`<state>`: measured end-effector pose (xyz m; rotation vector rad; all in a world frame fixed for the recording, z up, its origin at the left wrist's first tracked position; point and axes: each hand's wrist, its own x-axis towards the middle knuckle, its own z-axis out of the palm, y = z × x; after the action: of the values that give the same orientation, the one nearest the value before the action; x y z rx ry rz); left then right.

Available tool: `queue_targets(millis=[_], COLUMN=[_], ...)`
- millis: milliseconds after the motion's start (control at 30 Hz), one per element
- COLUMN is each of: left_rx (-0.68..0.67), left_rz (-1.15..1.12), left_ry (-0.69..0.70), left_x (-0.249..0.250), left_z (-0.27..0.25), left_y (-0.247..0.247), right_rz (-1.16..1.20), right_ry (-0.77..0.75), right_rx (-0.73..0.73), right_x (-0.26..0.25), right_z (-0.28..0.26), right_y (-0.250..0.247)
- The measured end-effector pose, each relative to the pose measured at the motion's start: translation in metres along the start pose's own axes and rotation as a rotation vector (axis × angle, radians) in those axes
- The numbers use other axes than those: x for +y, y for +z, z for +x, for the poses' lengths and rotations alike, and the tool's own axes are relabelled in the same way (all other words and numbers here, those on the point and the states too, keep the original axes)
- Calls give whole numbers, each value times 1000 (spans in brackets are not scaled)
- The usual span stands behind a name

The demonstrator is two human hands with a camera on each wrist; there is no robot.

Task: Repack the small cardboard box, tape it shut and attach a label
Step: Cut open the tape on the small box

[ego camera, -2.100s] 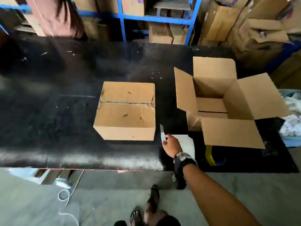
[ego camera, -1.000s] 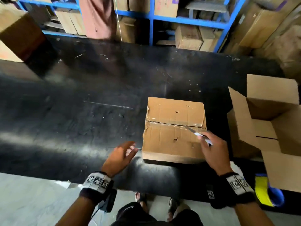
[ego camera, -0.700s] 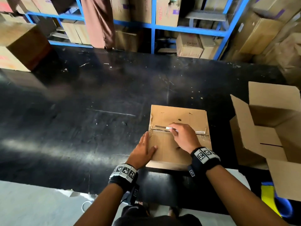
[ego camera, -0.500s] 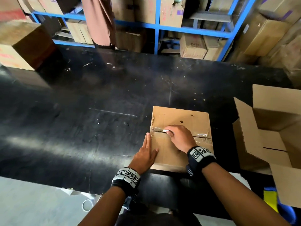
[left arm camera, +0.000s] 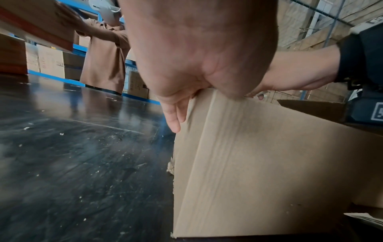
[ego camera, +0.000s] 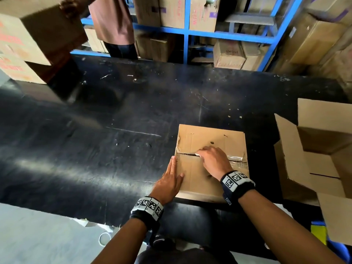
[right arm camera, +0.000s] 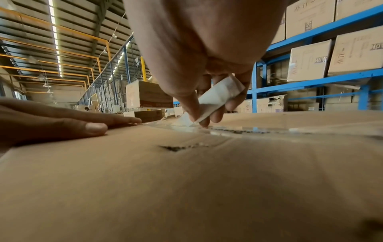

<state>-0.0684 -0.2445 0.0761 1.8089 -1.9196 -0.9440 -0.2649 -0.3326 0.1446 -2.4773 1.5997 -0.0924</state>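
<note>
A small closed cardboard box sits near the front edge of the black table, with clear tape along its top seam. My right hand rests on the lid and pinches a white-handled cutter, its tip down in the taped seam. My left hand lies flat with straight fingers along the box's left edge, thumb on the lid. The blade itself is hidden by my fingers.
A larger open cardboard box stands at the right with its flaps spread. Something yellow and blue sits under its front flap. Another person carries a carton at the far left, before blue shelving.
My right hand brought the cutter from the table onto the box and drew it along the seam from the left end rightward. My left hand moved in and flattened against the box's left edge.
</note>
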Motion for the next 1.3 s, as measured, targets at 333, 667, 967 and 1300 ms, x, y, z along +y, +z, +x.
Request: queue_targets(millis=[333, 667, 967, 1300], left_rx=[30, 80, 82, 121], left_rz=[450, 602, 617, 583], left_ry=[195, 209, 227, 211], left_x=[31, 28, 26, 27], left_z=[18, 17, 21, 23], left_y=[7, 17, 18, 17], right_rz=[-170, -357, -434, 13], right_ry=[-15, 170, 310, 651], right_rx=[-69, -179, -218, 47], right_x=[24, 90, 124, 92], right_z=[-15, -58, -94, -94], right_y=[-26, -64, -105, -82])
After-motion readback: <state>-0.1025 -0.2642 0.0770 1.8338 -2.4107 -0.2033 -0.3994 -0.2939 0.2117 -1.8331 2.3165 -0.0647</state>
